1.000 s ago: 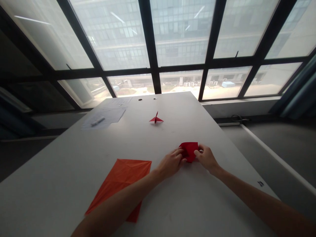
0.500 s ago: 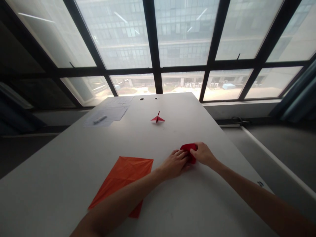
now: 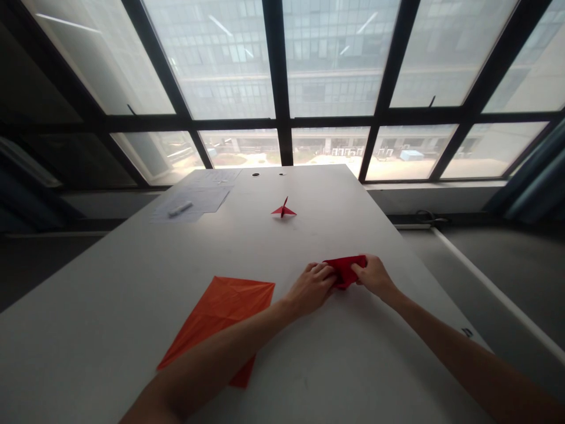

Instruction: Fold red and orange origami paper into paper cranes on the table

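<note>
A folded piece of red paper (image 3: 346,270) is between my two hands, low over the right half of the white table (image 3: 375,347). My right hand (image 3: 373,277) pinches its right edge between thumb and fingers. On its left part lie the bent fingers of my left hand (image 3: 314,285), holding the paper; the left thumb is mostly hidden. A creased orange paper sheet (image 3: 220,303) lies flat to the left, partly covered by my left forearm. Farther back stands a red origami crane (image 3: 283,209) with its wings spread.
Several printed white sheets (image 3: 207,200) lie at the table's back left, with a white marker (image 3: 180,209) on top. Two round cable holes are near the far edge. Beyond the table are dark-framed windows (image 3: 282,121). A dark cable (image 3: 430,218) lies on the floor at right.
My right hand has moved slightly right, drawing the red paper's right side outward. The paper now looks wider and flatter along its top edge. My left hand has shifted only a little.
</note>
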### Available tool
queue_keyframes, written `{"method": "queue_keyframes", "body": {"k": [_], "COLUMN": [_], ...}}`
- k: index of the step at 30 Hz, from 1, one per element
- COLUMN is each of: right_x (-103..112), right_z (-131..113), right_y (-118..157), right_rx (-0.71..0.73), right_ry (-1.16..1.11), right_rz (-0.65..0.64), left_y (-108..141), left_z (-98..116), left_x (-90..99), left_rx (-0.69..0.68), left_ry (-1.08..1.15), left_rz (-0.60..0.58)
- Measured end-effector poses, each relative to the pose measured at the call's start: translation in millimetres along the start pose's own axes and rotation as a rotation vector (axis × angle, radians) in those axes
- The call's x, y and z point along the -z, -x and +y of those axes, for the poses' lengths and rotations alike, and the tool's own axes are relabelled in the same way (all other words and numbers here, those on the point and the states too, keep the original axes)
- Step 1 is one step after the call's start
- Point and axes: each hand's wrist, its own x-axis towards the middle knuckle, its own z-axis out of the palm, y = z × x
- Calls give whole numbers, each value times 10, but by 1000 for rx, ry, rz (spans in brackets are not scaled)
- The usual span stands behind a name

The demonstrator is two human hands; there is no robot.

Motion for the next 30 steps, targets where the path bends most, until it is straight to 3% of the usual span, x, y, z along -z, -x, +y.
{"method": "queue_keyframes", "body": {"k": [3,9,13,18,21,30], "right_x": [-42,-112,-31,104,106,49], "right_z": [10,-31,-113,-255,-271,-189], "right_y": [19,34,-100,-343,-414,-323], "right_rx": [6,168,198,331,351,408], "right_ry": [-36,-67,-100,-41,-8,-90], "right_rz": [-52,-164,-394,-567,-629,-584], "left_y": [10,-3,-9,-16,-30,-38], "left_z": [-6,-139,-313,-412,-425,-519], "left_x": [15,-77,-127,-63,1,93], "left_rx": [87,409,563,461,360,261], "left_ry": [119,394,535,672,719,830], "left_rz": [88,295,228,4,-44,-224]}}
